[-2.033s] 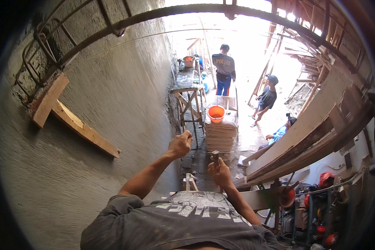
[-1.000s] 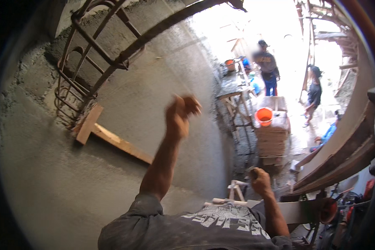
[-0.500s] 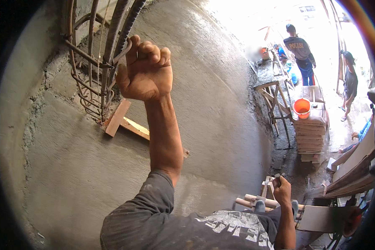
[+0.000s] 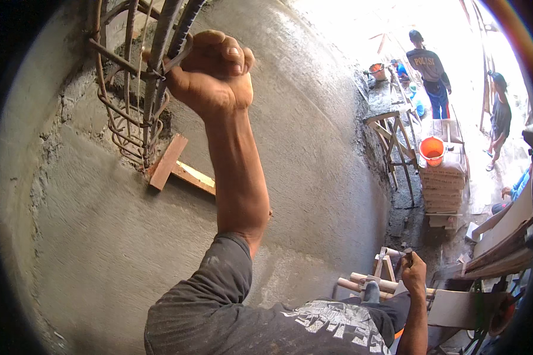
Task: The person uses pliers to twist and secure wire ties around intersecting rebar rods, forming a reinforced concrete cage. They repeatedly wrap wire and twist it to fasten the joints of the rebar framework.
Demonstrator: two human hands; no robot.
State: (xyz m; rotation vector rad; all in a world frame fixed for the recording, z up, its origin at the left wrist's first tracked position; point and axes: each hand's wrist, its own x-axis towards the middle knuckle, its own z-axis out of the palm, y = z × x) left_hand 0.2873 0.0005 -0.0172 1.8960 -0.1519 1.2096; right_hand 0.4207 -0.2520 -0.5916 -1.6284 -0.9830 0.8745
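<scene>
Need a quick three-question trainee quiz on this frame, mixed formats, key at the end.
1. True or false: the left hand is closed around a steel bar of the bar cage at the plastered wall.
2. What colour is the bucket on the stacked bricks? A) blue B) orange C) white
3. Fill in: the right hand is low, near the wooden ____.

Key: 1 true; 2 B; 3 trestle

Rough grey plastered wall (image 4: 314, 148) beside a sunlit, cluttered yard (image 4: 479, 177).
</scene>
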